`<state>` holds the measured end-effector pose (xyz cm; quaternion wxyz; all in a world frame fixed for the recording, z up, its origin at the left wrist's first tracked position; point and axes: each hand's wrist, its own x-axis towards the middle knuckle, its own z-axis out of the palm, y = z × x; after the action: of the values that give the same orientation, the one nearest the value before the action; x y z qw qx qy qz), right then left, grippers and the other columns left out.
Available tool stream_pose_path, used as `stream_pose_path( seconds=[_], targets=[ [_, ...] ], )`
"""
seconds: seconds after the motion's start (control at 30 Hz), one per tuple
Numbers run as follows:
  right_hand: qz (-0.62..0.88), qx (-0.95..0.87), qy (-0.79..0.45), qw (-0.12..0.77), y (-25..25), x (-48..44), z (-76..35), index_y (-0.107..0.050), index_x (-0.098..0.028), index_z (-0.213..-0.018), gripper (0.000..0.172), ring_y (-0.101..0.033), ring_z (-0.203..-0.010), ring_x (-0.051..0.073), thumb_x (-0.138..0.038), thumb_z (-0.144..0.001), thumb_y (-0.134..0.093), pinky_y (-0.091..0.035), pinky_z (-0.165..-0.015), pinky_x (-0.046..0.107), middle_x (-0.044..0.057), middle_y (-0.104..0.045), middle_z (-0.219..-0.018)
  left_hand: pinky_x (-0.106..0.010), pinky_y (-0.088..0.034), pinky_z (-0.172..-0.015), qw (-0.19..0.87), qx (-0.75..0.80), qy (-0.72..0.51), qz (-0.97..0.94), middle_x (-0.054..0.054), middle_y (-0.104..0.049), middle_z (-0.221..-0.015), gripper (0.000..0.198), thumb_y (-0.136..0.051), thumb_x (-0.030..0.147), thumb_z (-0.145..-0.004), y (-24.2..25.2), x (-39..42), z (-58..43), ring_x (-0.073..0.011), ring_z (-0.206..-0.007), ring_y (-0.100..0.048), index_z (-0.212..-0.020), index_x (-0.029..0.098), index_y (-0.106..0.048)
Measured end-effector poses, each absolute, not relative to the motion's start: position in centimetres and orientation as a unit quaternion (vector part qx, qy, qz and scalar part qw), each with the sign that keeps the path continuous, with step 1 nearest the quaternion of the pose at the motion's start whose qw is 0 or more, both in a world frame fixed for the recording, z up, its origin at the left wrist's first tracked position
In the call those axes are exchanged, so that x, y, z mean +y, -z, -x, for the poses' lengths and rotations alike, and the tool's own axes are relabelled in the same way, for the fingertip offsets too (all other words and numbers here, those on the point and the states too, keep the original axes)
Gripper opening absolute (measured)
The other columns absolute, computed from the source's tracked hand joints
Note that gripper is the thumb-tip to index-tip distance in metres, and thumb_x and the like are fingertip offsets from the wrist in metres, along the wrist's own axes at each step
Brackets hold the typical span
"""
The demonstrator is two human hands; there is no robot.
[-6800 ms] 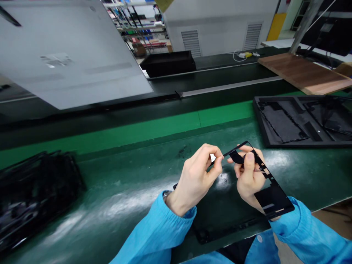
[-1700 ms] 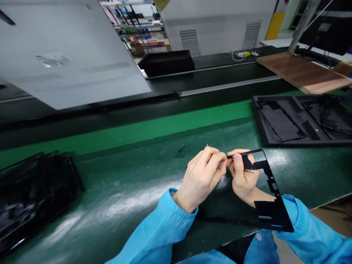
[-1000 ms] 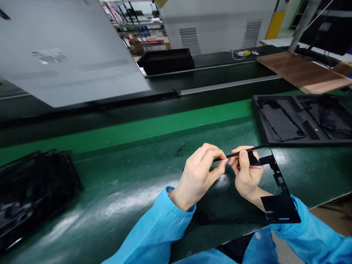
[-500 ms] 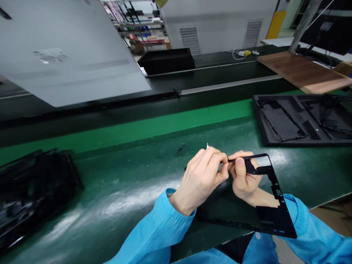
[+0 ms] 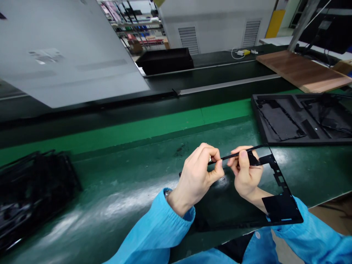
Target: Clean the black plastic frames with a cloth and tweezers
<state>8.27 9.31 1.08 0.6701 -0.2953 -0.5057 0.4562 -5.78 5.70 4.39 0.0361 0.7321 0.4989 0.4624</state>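
Observation:
A thin black frame (image 5: 286, 187) with a large opening is held up over the near edge of the green bench. My left hand (image 5: 196, 174) pinches its upper rim, thumb and forefinger pressed together, with a small white bit showing between the fingers. Farther right along the same rim, my right hand (image 5: 246, 170) grips it with the thumb on the near side, beside a dark flap. The right forearm shows through the frame's opening. What lies under the fingertips is hidden.
At the left lies a heap of black frames (image 5: 35, 194). A dark foam tray (image 5: 260, 123) with black frames in it sits at the right. Behind are a black bin (image 5: 166, 60), a wooden board (image 5: 302, 71) and a large grey panel (image 5: 82, 47) at upper left.
My left hand has slid a little left along the rim, so the gap between my hands is wider. The frame's right side has risen and shifted slightly right.

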Motion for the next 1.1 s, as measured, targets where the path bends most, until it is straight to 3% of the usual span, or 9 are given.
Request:
stream_pose_path(
  seconds=[0.37, 0.87, 1.1],
  targets=[
    [0.292, -0.516, -0.464, 0.658, -0.9, 9.3, -8.2, -0.067, -0.024, -0.097, 0.027, -0.047, -0.037, 0.007, -0.046, -0.109, -0.059, -0.028, -0.034, 0.019, -0.004, -0.064, -0.061, -0.024, -0.058, -0.078, 0.041, 0.444, -0.477, -0.757, -0.001, -0.072, -0.098, 0.019, -0.06, 0.007, -0.099, -4.5, 5.8, 5.3, -0.0134, -0.094, -0.072, -0.099, 0.024, -0.05],
    [0.3, -0.522, -0.452, 0.658, -1.1, 9.4, -8.3, -0.065, -0.024, -0.094, 0.028, -0.047, -0.038, 0.008, -0.045, -0.11, -0.056, -0.028, -0.034, 0.021, -0.003, -0.062, -0.06, -0.02, -0.048, -0.065, 0.122, 0.476, -0.446, -0.748, 0.005, -0.054, -0.086, 0.017, -0.054, 0.008, -0.098, -5.0, 5.7, 6.1, -0.0081, -0.068, -0.054, -0.097, 0.024, -0.049],
    [0.295, -0.524, -0.452, 0.659, -0.9, 9.4, -8.4, -0.066, -0.024, -0.095, 0.024, -0.047, -0.04, 0.008, -0.04, -0.11, -0.056, -0.028, -0.035, 0.021, -0.003, -0.063, -0.061, -0.021, -0.048, -0.065, 0.178, 0.474, -0.362, -0.783, 0.003, -0.062, -0.088, 0.01, -0.059, 0.014, -0.106, -7.3, 5.3, 7.6, -0.0099, -0.073, -0.059, -0.1, 0.022, -0.057]
  ],
)
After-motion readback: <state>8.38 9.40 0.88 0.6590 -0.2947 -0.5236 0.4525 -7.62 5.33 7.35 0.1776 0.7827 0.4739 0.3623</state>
